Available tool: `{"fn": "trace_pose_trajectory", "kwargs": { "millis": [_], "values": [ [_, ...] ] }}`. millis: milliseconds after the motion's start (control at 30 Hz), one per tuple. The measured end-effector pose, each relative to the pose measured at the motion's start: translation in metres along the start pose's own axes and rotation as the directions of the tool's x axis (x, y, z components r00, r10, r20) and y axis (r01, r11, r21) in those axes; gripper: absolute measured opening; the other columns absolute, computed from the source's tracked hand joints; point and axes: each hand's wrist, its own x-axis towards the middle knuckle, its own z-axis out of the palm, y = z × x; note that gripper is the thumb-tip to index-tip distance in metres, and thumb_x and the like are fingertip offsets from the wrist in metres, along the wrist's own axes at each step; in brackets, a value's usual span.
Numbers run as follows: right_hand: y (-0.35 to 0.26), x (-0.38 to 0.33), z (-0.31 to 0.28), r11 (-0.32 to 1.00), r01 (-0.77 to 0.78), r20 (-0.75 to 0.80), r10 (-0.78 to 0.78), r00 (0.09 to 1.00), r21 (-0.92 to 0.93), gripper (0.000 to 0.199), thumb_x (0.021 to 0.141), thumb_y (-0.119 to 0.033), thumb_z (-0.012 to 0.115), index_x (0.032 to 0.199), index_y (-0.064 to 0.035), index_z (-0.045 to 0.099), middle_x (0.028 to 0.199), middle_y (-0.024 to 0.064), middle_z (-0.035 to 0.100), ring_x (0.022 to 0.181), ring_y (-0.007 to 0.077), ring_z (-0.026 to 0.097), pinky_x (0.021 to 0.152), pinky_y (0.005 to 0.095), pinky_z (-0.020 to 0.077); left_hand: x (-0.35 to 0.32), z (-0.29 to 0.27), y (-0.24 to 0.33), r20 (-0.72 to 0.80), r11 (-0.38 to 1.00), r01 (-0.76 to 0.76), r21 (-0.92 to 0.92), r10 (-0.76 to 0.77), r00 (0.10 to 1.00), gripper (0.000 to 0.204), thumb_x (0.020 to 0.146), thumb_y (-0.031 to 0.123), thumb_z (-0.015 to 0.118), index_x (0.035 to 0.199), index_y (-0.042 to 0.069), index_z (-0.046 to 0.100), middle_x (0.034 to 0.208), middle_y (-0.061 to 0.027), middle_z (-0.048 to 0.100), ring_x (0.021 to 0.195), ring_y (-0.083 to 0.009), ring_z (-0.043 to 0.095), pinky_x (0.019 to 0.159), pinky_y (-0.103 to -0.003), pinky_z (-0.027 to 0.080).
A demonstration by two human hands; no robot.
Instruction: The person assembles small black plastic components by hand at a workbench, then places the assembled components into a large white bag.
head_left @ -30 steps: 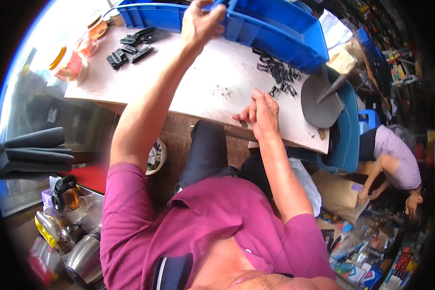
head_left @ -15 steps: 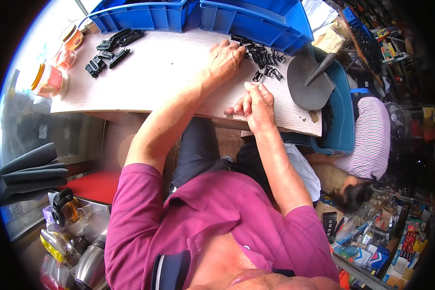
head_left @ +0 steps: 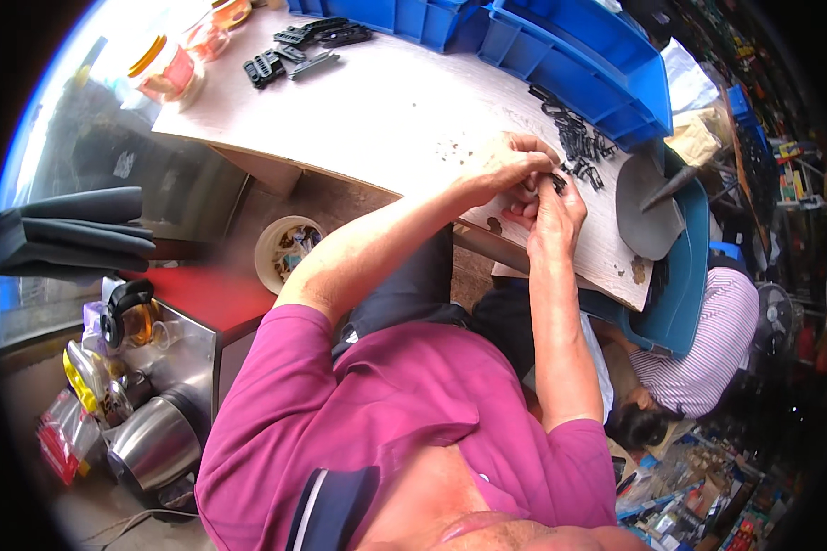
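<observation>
Shirt: the person is wearing a magenta polo [head_left: 386, 404], filling the bottom of the view, both forearms reaching up and away from it.
Kettle corner: a steel kettle [head_left: 152, 445] is sitting low on the left next to some bottles, with a small round tub of bits [head_left: 288, 250] sitting just under the surface edge.
Co-worker: someone in a striped shirt [head_left: 703, 354] is bending down on the right, below the surface.
Right hand: the right hand [head_left: 553, 213] is resting at the near edge of the pale wooden surface [head_left: 386, 110], its grip pinched together on a small black plastic part [head_left: 558, 182]; can't make out the exact shape of it.
Left hand: the left hand [head_left: 504, 165] is coming in from the left and meeting the right one, fingers curled and touching that same little part, so both hands are bunched together right there.
Loose pile: more black plastic pieces [head_left: 579, 138] are lying scattered just beyond the hands.
Grey scoop: a grey scoop [head_left: 648, 197] is sitting on the right of the pile, near the surface's end.
Far left: a few black clips [head_left: 299, 50] are lying well apart from the hands, close to the orange-lidded jars [head_left: 170, 69].
Back: blue plastic bins [head_left: 570, 46] are lining the far side.
</observation>
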Motion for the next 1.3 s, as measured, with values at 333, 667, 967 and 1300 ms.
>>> {"fn": "trace_pose_trajectory", "kwargs": {
  "millis": [333,667,967,1300],
  "values": [
    [0.001,-0.004,-0.004,0.99,0.103,0.084,-0.111,0.99,0.096,0.023,0.091,-0.019,0.067,0.103,-0.001,0.059,0.065,0.0031,0.06,0.04,0.0085,0.047,0.04,0.0296,0.0503,-0.012,0.003,-0.001,-0.17,0.981,-0.028,-0.192,-0.005,0.985,0.015,0.089,0.013,0.06,0.101,0.004,0.061,0.072,-0.0031,0.059,0.055,-0.008,0.056,0.05,-0.021,0.05],
    [0.009,0.003,-0.003,0.983,0.178,-0.041,-0.176,0.984,0.048,0.011,0.091,-0.012,0.064,0.097,-0.0027,0.066,0.079,0.0011,0.065,0.054,0.0058,0.053,0.05,0.0199,0.0427,-0.027,0.007,-0.021,-0.225,0.855,-0.283,0.435,0.408,0.885,0.028,0.094,0.024,0.058,0.106,-0.001,0.064,0.071,-0.01,0.067,0.058,-0.0145,0.062,0.054,-0.03,0.051],
    [0.003,0.002,-0.015,0.978,0.151,0.171,-0.126,0.977,-0.142,0.019,0.094,-0.021,0.056,0.092,-0.004,0.065,0.068,0.0004,0.059,0.058,0.0074,0.05,0.053,0.0242,0.0394,-0.017,0.003,-0.023,-0.279,0.925,-0.222,0.309,0.312,0.908,0.026,0.097,0.023,0.056,0.108,0.001,0.066,0.073,-0.0057,0.064,0.058,-0.0104,0.059,0.052,-0.026,0.05],
    [0.0,0.004,-0.014,0.995,0.076,0.191,-0.088,0.978,0.067,0.03,0.092,-0.035,0.066,0.086,-0.0052,0.06,0.058,0.0021,0.055,0.041,0.0081,0.043,0.039,0.0218,0.0308,-0.019,-0.007,-0.023,-0.085,0.972,-0.233,0.039,0.236,0.968,0.026,0.098,0.023,0.056,0.11,0.002,0.065,0.075,-0.0045,0.065,0.058,-0.0095,0.06,0.054,-0.024,0.052]
  ]
}}
